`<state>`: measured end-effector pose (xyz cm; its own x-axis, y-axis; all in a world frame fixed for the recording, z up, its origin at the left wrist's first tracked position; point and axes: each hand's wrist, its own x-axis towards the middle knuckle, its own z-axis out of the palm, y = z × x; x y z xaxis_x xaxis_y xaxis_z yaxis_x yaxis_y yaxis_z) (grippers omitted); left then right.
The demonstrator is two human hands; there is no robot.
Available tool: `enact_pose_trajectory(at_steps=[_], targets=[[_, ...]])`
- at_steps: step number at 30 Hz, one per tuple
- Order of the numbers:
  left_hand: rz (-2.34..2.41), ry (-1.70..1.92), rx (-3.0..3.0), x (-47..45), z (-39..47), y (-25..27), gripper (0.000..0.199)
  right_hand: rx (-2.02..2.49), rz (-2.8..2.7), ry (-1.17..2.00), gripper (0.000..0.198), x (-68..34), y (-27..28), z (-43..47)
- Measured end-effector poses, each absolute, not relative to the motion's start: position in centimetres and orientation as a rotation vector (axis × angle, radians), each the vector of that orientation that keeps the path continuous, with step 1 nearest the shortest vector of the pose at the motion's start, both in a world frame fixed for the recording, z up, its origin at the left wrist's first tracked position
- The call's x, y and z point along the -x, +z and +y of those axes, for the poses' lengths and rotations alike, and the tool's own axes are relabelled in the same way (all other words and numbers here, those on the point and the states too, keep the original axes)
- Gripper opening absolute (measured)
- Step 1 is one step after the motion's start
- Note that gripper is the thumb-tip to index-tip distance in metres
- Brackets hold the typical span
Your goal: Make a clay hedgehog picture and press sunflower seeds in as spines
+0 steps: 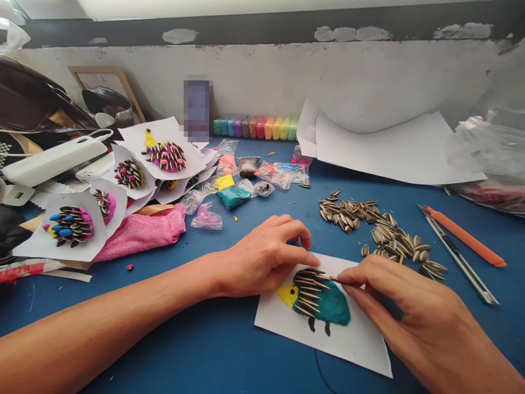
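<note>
A white paper sheet [361, 347] bears a clay hedgehog [334, 306] with a teal body, yellow head and black legs. Rows of striped sunflower seeds stick out of its front half; the rear is bare teal clay. My right hand [406, 301] pinches one sunflower seed [335, 279] by its end, its tip at the upper edge of the body. Resting on the paper's upper left is my left hand [270, 254], fingers loosely curved and apart, the index fingertip beside the top seeds. Beyond the paper lies a pile of loose sunflower seeds [348, 212].
A utility knife [459, 257] and an orange stick-like tool [467, 235] lie at right. Finished seed hedgehogs on paper [61, 202] and a pink cloth [141, 232] crowd the left. Clay packets [233, 194], a row of coloured clay [256, 128] and curled white paper [385, 145] stand behind.
</note>
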<state>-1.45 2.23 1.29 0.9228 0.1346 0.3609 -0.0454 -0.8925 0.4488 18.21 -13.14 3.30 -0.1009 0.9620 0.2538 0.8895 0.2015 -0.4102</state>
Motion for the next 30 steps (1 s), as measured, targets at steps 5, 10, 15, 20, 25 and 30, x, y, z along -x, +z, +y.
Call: enact_pose_trajectory(at_steps=[5,10,15,20,25,30], targets=[[0.045,0.53,-2.624,1.6,2.3,1.3,0.04,1.698,-2.033,0.205,0.013,-18.0,3.1,-13.1],[0.052,0.493,-2.649,1.5,2.3,1.5,0.04,1.693,-2.033,0.184,0.013,-17.6,3.2,-13.1],[0.071,0.436,-2.655,1.5,2.3,1.6,0.04,1.661,-2.06,0.134,0.014,-17.6,3.0,-13.2],[0.055,0.47,-2.634,1.6,2.3,1.4,0.041,1.646,-2.121,0.072,0.015,-17.5,2.8,-13.0],[0.063,0.437,-2.639,1.5,2.4,1.5,0.042,1.634,-2.119,-0.042,0.022,-17.0,3.4,-12.7],[0.058,0.448,-2.639,1.5,2.3,1.4,0.046,1.665,-2.157,-0.078,0.026,-16.8,3.6,-12.7]])
